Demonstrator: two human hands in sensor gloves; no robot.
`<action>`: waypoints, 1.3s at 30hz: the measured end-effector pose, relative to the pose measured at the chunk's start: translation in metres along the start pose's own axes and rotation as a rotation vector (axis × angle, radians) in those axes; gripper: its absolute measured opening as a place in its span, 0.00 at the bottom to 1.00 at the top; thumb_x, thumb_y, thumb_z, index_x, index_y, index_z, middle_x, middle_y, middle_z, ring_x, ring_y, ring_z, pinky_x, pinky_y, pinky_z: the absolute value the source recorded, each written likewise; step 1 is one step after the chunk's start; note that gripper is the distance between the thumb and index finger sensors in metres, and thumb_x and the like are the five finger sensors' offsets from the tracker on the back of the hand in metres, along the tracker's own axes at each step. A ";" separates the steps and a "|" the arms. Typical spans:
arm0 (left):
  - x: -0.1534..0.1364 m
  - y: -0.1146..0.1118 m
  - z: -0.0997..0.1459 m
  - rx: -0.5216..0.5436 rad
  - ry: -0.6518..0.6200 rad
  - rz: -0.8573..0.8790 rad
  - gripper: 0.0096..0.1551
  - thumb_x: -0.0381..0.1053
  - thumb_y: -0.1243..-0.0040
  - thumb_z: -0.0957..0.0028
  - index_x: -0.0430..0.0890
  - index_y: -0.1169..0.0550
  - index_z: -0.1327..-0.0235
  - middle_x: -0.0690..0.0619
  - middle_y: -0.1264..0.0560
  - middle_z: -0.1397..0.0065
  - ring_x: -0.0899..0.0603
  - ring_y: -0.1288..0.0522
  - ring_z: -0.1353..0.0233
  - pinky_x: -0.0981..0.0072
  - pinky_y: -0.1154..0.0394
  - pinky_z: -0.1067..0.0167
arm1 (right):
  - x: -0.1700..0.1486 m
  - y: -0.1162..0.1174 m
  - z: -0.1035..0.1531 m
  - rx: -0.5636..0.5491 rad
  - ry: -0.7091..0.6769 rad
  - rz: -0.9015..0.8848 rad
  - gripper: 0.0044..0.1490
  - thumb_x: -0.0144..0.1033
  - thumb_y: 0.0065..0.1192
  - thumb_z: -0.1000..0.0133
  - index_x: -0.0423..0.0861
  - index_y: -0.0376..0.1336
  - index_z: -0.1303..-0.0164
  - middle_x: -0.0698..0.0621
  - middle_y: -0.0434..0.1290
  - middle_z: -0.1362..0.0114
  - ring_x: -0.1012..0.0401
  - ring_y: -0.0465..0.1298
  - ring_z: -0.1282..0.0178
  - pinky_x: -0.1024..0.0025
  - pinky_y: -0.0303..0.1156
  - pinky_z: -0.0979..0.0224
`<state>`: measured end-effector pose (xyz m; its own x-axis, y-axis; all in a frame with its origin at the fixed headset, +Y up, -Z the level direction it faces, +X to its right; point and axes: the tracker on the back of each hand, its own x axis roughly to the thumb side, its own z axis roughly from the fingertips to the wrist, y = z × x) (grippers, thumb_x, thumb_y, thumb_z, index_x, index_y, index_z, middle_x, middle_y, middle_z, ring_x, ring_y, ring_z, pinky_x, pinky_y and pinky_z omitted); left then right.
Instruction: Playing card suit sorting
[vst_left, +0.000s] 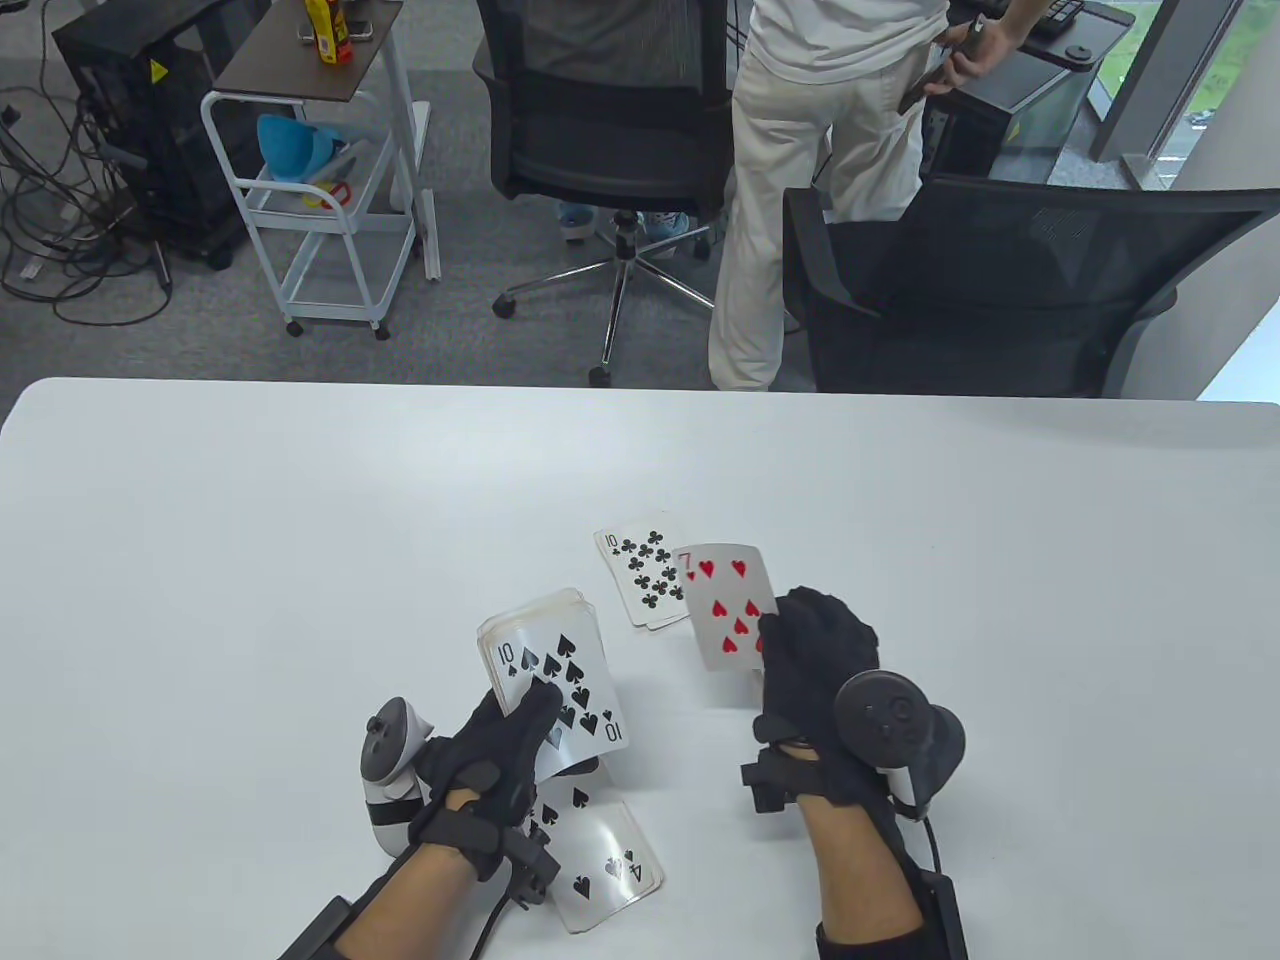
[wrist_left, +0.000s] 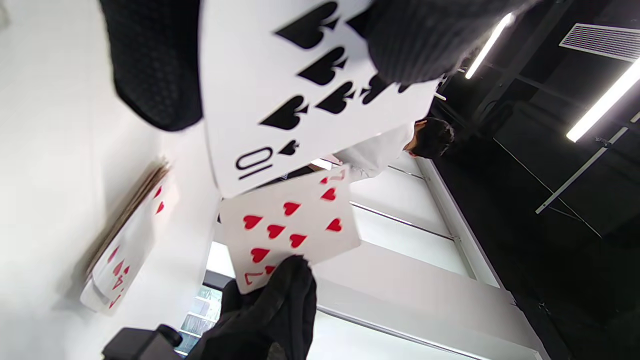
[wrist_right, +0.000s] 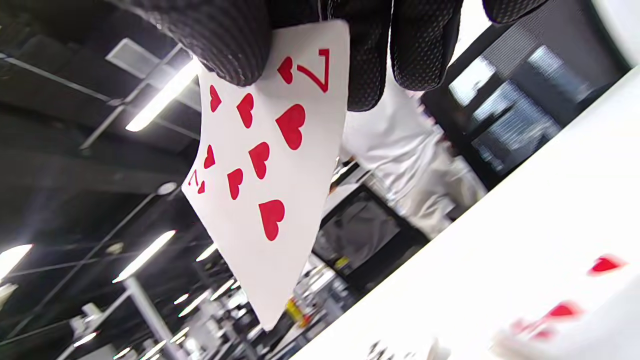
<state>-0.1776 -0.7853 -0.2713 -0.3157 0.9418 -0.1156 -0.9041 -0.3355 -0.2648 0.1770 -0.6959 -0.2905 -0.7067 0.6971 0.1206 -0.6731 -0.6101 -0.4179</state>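
My left hand (vst_left: 520, 720) grips a face-up deck (vst_left: 555, 675) above the table, the ten of spades (wrist_left: 280, 100) on top and my thumb across it. My right hand (vst_left: 790, 640) pinches a seven of hearts (vst_left: 725, 605) by its lower edge and holds it upright off the table, just right of the deck. The same seven of hearts (wrist_right: 265, 165) hangs from my fingertips (wrist_right: 225, 35) in the right wrist view. A clubs pile topped by the ten of clubs (vst_left: 640, 575) lies behind it. A spades pile showing a four of spades (vst_left: 600, 850) lies under my left wrist.
A pile of red-suit cards (wrist_left: 125, 250) lies on the white table (vst_left: 250, 560), seen in the left wrist view. Beyond the far edge stand two black office chairs (vst_left: 980, 290), a person in white clothes (vst_left: 800, 180) and a white trolley (vst_left: 330, 190).
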 end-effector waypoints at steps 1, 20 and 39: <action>0.000 0.000 0.000 -0.001 0.000 0.001 0.34 0.62 0.37 0.39 0.51 0.33 0.25 0.51 0.26 0.26 0.39 0.19 0.32 0.54 0.14 0.45 | -0.007 -0.006 -0.003 -0.011 0.035 0.027 0.23 0.42 0.62 0.38 0.45 0.72 0.37 0.36 0.66 0.23 0.35 0.61 0.22 0.26 0.48 0.26; 0.000 0.001 0.000 0.012 0.007 0.000 0.34 0.62 0.37 0.39 0.51 0.33 0.25 0.50 0.26 0.26 0.39 0.19 0.32 0.54 0.14 0.45 | -0.066 0.033 -0.018 0.402 0.438 0.612 0.36 0.41 0.75 0.39 0.36 0.62 0.29 0.31 0.47 0.16 0.32 0.41 0.18 0.25 0.38 0.26; 0.003 0.002 0.001 0.013 0.011 -0.001 0.34 0.61 0.37 0.39 0.50 0.34 0.25 0.50 0.26 0.26 0.39 0.19 0.32 0.54 0.14 0.46 | 0.014 0.038 0.008 0.316 0.028 0.253 0.38 0.55 0.60 0.37 0.38 0.63 0.28 0.31 0.52 0.17 0.32 0.46 0.18 0.26 0.43 0.26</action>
<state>-0.1807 -0.7837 -0.2716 -0.3119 0.9417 -0.1263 -0.9081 -0.3346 -0.2519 0.1395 -0.7122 -0.2971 -0.8555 0.5172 0.0227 -0.5153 -0.8466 -0.1329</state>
